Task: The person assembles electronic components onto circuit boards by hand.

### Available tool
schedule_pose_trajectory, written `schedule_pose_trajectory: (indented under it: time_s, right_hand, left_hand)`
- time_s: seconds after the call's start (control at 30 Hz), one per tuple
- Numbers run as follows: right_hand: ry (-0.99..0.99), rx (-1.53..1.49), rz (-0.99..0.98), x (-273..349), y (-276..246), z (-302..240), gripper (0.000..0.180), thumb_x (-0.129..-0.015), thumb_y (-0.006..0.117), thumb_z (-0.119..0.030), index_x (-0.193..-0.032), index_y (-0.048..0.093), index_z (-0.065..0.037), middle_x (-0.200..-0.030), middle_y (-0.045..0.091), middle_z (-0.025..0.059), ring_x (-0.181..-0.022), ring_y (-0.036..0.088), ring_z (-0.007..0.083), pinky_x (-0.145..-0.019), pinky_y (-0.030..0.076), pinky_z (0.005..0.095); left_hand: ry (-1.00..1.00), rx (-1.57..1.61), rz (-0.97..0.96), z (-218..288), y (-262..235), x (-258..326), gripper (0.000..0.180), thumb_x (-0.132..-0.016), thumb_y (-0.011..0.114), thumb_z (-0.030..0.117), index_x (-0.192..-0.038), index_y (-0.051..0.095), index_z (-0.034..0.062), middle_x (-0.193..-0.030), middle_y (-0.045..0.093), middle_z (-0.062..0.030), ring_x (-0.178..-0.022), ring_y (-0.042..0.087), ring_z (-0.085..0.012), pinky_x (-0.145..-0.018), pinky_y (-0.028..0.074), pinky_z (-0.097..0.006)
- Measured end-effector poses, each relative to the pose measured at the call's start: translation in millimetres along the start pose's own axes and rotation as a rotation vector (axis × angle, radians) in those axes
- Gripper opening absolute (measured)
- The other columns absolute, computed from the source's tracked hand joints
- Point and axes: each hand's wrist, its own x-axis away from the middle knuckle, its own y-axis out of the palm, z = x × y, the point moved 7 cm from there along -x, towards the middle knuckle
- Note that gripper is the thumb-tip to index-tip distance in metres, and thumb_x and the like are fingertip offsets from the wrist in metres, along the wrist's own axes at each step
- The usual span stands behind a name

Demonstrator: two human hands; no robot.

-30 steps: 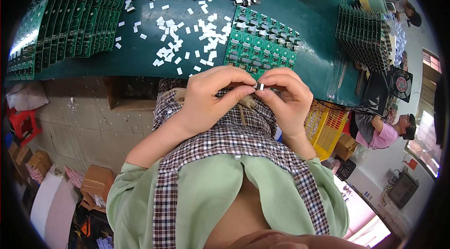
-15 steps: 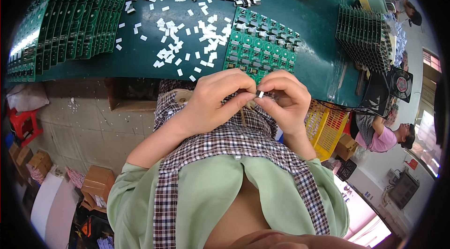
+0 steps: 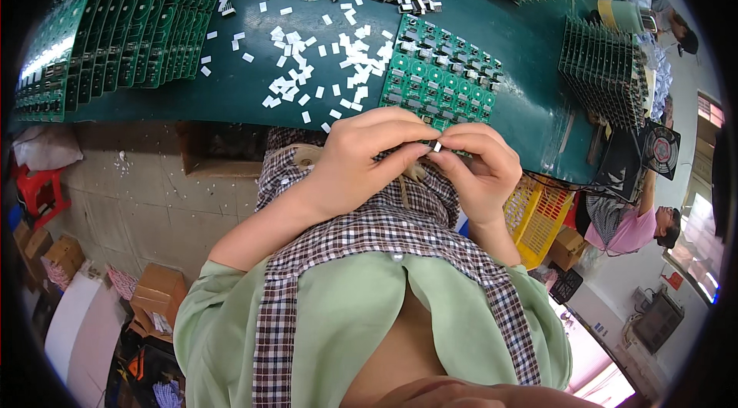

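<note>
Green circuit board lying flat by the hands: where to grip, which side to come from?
Board: probably pinch its right edge, coming from the right, where tabletop shows beside it. Components stud its face, white pieces crowd its left edge, and the left hand and right hand partly hide its near edge.

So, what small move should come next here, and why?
Perhaps firm up the pinch on the small white-faced part before shifting it: the left hand and right hand meet at it, partly covering it, with the green circuit-board panel just beyond.
</note>
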Motion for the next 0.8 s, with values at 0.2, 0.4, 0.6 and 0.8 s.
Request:
schedule_pose_trajectory:
  time_s: [0.2,0.4,0.6,0.8]
  right_hand:
    - [-0.108,0.103,0.019,-2,1,-8,0.020,-0.066,0.074,0.004,-0.084,0.066,0.000,-0.082,0.066,0.0113,-0.074,0.064,0.0201,-0.064,0.051,0.0280]
    - [0.058,0.083,0.112,-5,-12,11,0.019,-0.068,0.071,0.006,-0.086,0.066,0.001,-0.084,0.065,0.0114,-0.076,0.064,0.0182,-0.064,0.051,0.0282]
    - [-0.090,0.455,-0.037,-6,-9,9,0.017,-0.068,0.072,0.001,-0.083,0.066,-0.003,-0.082,0.064,0.0081,-0.072,0.063,0.0222,-0.062,0.051,0.0294]
    - [-0.129,0.608,-0.035,-5,-8,8,0.015,-0.068,0.072,-0.001,-0.082,0.067,-0.005,-0.079,0.063,0.0065,-0.070,0.063,0.0222,-0.060,0.051,0.0302]
  left_hand:
    - [-0.038,-0.027,0.047,-6,-3,3,0.015,-0.076,0.067,0.000,-0.092,0.066,0.0008,-0.087,0.066,-0.0100,-0.072,0.064,-0.0223,-0.063,0.052,-0.029]
    - [0.109,-0.433,0.109,4,-28,-19,0.016,-0.079,0.061,-0.003,-0.095,0.064,0.0003,-0.089,0.065,-0.0131,-0.077,0.063,-0.0227,-0.067,0.050,-0.030]
    - [0.075,-1.066,0.238,-15,-68,-69,0.022,-0.082,0.061,0.007,-0.104,0.057,0.0029,-0.087,0.058,-0.0117,-0.084,0.057,-0.0309,-0.073,0.046,-0.039]
    - [0.076,-1.008,0.312,-18,-69,-70,0.016,-0.081,0.061,0.006,-0.095,0.054,0.0016,-0.086,0.057,-0.0114,-0.082,0.057,-0.0312,-0.070,0.045,-0.040]
